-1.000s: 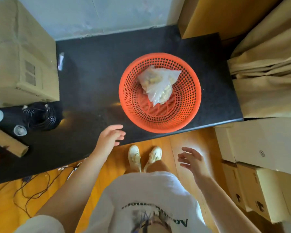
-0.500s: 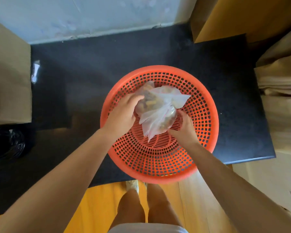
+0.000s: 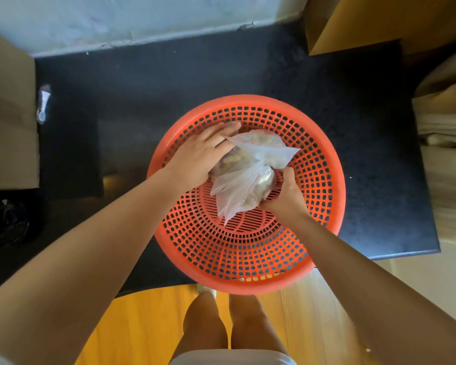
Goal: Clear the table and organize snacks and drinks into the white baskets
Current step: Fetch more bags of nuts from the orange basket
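A clear plastic bag [image 3: 250,169] of yellowish-brown snacks lies crumpled inside a round orange perforated basket [image 3: 248,262], between the two hands. The left hand [image 3: 203,156] lies flat over its far-left side, and the right hand [image 3: 284,193] grips its near-right end. The basket sits on the dark desk [image 3: 169,83], its near rim overhanging the edge.

Bag [image 3: 250,164] in basket [image 3: 248,262]; basket on table [image 3: 169,83], overhanging near edge.
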`<state>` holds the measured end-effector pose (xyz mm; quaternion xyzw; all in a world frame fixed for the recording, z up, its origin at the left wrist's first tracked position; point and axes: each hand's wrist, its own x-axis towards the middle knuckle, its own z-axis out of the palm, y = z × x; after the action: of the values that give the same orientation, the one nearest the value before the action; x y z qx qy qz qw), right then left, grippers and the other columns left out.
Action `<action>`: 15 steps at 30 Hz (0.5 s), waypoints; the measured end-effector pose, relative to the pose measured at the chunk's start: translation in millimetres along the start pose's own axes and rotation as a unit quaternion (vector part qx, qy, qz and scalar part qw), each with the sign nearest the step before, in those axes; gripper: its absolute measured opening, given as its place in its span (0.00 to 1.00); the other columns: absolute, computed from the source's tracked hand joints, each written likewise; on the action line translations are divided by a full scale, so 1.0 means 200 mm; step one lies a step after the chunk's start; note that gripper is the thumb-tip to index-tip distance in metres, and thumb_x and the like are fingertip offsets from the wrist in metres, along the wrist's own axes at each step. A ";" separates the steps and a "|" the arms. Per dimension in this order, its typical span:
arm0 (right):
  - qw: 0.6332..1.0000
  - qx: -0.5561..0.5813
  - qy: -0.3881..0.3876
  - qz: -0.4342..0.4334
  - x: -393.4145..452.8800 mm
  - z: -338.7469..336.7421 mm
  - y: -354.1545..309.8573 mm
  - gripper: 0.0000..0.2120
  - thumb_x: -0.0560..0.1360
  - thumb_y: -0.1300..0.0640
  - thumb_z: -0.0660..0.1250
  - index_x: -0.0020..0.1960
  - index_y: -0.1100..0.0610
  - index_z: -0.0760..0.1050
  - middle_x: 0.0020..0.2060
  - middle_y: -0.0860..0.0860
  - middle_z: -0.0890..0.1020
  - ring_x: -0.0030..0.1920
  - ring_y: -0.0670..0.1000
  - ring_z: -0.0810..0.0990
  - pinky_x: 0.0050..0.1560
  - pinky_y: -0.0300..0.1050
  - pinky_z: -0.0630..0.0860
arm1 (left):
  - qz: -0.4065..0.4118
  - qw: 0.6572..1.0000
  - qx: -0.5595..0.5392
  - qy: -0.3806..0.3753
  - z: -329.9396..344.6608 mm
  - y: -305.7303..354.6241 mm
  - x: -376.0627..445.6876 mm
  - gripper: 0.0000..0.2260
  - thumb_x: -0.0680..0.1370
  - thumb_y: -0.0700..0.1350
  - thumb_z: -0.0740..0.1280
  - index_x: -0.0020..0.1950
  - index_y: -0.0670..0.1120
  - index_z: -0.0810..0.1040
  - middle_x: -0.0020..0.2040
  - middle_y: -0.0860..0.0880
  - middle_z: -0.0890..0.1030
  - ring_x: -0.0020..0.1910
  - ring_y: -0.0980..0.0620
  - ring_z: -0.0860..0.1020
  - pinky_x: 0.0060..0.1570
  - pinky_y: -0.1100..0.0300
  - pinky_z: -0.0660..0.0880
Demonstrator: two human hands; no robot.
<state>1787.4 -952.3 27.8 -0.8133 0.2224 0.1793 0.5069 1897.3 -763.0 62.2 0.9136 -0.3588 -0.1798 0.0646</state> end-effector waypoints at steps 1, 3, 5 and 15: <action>1.000 -0.003 0.009 -0.002 0.00 0.01 0.00 0.34 0.61 0.61 0.77 0.61 0.57 0.64 0.56 0.53 0.76 0.57 0.55 0.76 0.53 0.50 0.74 | 0.000 1.000 0.010 -0.001 0.00 0.00 0.00 0.38 0.67 0.29 0.64 0.75 0.48 0.59 0.78 0.55 0.51 0.76 0.49 0.54 0.66 0.49 0.67; 1.000 -0.020 0.022 -0.010 -0.01 0.02 0.01 0.36 0.59 0.59 0.79 0.61 0.58 0.65 0.57 0.53 0.75 0.58 0.54 0.75 0.54 0.50 0.73 | -0.004 1.000 0.026 0.000 0.00 0.00 0.01 0.36 0.67 0.31 0.66 0.73 0.48 0.62 0.77 0.54 0.55 0.74 0.48 0.57 0.64 0.50 0.69; 0.999 -0.050 0.014 -0.015 -0.02 0.02 0.02 0.39 0.57 0.57 0.79 0.64 0.54 0.65 0.59 0.52 0.73 0.60 0.53 0.73 0.55 0.49 0.72 | -0.010 0.999 0.031 0.008 0.01 0.01 0.01 0.34 0.66 0.30 0.67 0.70 0.47 0.66 0.76 0.52 0.60 0.72 0.46 0.60 0.62 0.49 0.70; 0.989 -0.144 -0.015 0.041 -0.18 0.01 0.01 0.26 0.57 0.49 0.77 0.51 0.57 0.74 0.51 0.52 0.68 0.54 0.53 0.71 0.55 0.47 0.72 | -0.095 0.993 -0.028 0.065 -0.08 0.03 -0.12 0.16 0.67 0.41 0.68 0.54 0.40 0.74 0.56 0.42 0.75 0.55 0.40 0.71 0.51 0.48 0.72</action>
<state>1757.2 -944.5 44.3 -0.8652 0.2193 0.2422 0.3804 1882.5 -751.9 85.1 0.9511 -0.2604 -0.1356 0.0957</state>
